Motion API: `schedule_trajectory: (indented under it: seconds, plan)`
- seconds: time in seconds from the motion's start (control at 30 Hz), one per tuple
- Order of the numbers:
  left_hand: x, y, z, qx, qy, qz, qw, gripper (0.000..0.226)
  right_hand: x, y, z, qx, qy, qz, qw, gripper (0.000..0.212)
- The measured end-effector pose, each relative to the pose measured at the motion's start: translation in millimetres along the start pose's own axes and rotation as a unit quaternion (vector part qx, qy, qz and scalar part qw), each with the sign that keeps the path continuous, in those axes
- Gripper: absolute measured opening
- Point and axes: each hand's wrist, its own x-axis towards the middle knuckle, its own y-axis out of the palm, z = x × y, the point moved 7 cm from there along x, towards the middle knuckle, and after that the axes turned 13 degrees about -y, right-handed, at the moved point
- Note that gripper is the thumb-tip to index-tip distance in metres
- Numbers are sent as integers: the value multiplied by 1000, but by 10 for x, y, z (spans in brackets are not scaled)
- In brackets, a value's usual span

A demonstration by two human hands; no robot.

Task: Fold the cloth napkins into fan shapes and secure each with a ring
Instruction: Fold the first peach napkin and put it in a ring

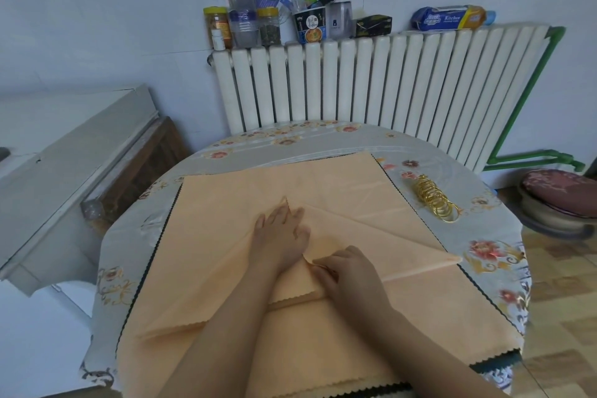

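1. Napkin (371, 226): peach cloth, top one of a stack spread on the counter (504, 255). I judge it light, soft, limp w/ no stiffness of its own, so a pleat will only hold while it's pressed or pinched. Surface looks smooth, maybe a bit slippery against the layer below; not fragile.
2. Where to take hold, as I see it: at the folded edge, not mid-sheet. Pinch the crease itself and keep the other palm flat on the part already folded so it can't creep.
3. Left hand (284, 229): lies flat on the napkin, fingers straight and slightly spread, pressing the cloth down near the far end of the fold. The cloth is under the fingers, not wrapped by them.
4. Right hand (352, 275): nearer to me, just beside the left wrist. Fingers are curled and appear to pinch a raised ridge of napkin at the fold; thumb is hidden, so I can't tell exactly how it closes.
5. A folded flap runs from between the hands out to a point at the right counter edge.
6. Rings (434, 199): gold bunch lying on the counter, right of the napkin stack, well apart from both hands, untouched.
7. Beyond: radiator (371, 81) behind the counter w/ jars and packets on top.
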Motion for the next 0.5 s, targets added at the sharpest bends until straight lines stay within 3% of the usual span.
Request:
schedule_trajectory:
  seconds: [0.1, 0.5]
  plan:
    - [4, -4, -8, 0, 0, -2, 1000, 52, -48, 5, 63, 21, -5, -20, 1000, 48]
    - [-1, -37, -4, -23, 2, -20, 1000, 48, -273, -1, 359, -96, -126, -41, 987, 24]
